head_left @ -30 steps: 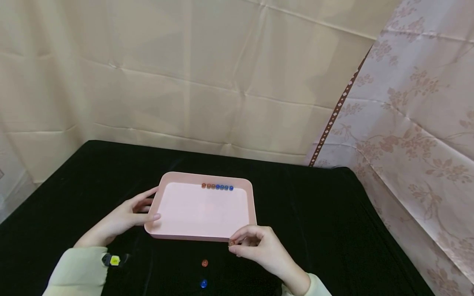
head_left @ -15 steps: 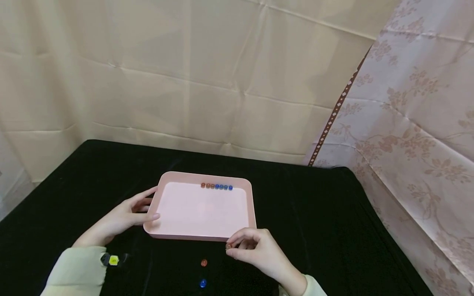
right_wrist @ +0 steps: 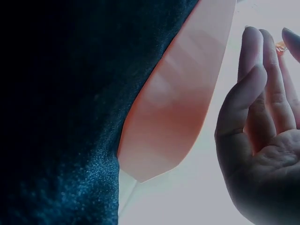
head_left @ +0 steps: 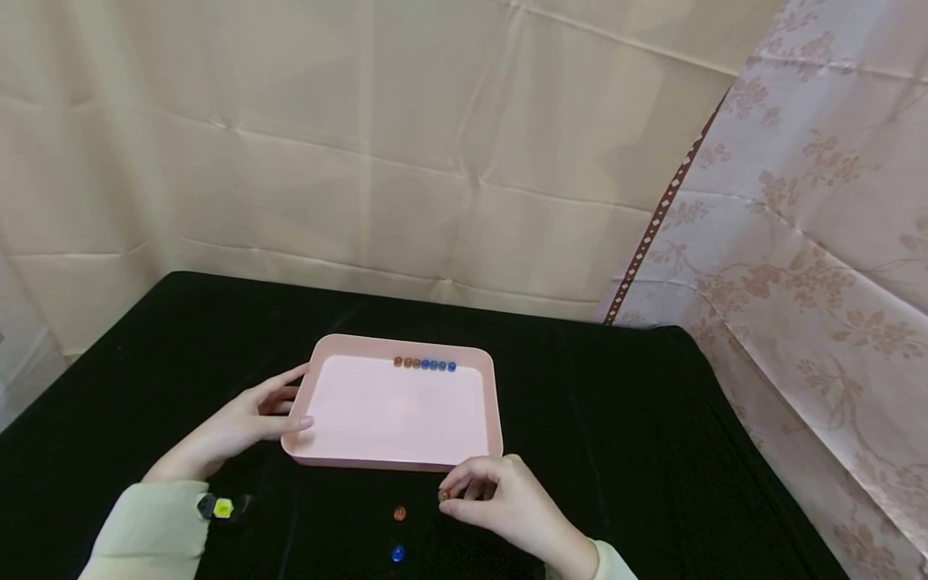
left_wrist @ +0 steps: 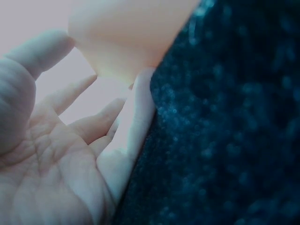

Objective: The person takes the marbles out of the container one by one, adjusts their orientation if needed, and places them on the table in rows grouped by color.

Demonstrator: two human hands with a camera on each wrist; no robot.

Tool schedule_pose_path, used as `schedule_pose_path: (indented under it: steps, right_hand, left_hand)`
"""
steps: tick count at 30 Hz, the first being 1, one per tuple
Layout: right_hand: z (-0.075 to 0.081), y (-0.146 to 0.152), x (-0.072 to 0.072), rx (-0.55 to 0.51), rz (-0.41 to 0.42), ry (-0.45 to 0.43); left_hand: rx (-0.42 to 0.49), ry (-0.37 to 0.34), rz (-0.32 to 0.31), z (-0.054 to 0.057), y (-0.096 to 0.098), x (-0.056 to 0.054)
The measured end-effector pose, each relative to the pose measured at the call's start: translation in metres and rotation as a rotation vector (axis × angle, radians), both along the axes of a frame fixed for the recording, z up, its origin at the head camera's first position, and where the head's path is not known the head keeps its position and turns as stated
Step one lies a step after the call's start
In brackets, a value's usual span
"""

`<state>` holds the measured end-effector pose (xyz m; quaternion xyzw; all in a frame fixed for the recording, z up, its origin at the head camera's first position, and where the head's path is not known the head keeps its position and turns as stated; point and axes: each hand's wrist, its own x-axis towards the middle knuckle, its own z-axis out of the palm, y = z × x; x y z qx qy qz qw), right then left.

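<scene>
A pink tray [head_left: 391,412] lies on the black-covered table. At its left side my left hand [head_left: 239,427] grips it, thumb over the rim and the other fingers along the outside. Just off the tray's near right corner, my right hand [head_left: 503,503] pinches an amber marble [head_left: 445,495] between thumb and fingertips; in the right wrist view a sliver of that marble [right_wrist: 280,48] shows by the thumb. Along the tray's far wall runs a row of marbles, three amber ones [head_left: 408,363] followed by several blue ones [head_left: 433,366].
Two loose marbles lie on the cloth in front of the tray: an amber one [head_left: 399,513] and, nearer me, a blue one [head_left: 397,553]. A cream curtain [head_left: 326,161] hangs behind the table, and a floral curtain [head_left: 819,242] to the right.
My right hand has drawn slightly toward me and left, away from the tray's near corner, still pinching the amber marble. The left hand keeps its hold, and the row stays put.
</scene>
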<state>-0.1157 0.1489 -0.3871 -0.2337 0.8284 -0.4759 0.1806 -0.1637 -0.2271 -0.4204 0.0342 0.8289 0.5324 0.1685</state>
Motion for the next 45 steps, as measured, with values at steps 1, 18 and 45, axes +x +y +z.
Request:
schedule_pose_path:
  steps: [1,18,45]
  right_hand:
    - [0.0,0.0,0.0,0.007,0.002,-0.001]
    - [-0.002,-0.002,0.004,0.033,0.072,0.025]
    - [-0.006,-0.015,-0.005,0.182,0.179,0.102]
  left_hand:
    - [-0.001,0.0,0.001,0.001,0.0,0.0]
    - [-0.018,-0.009,0.006,0.001,0.0,-0.001]
    - [-0.016,-0.018,0.008,-0.003,-0.001,-0.001]
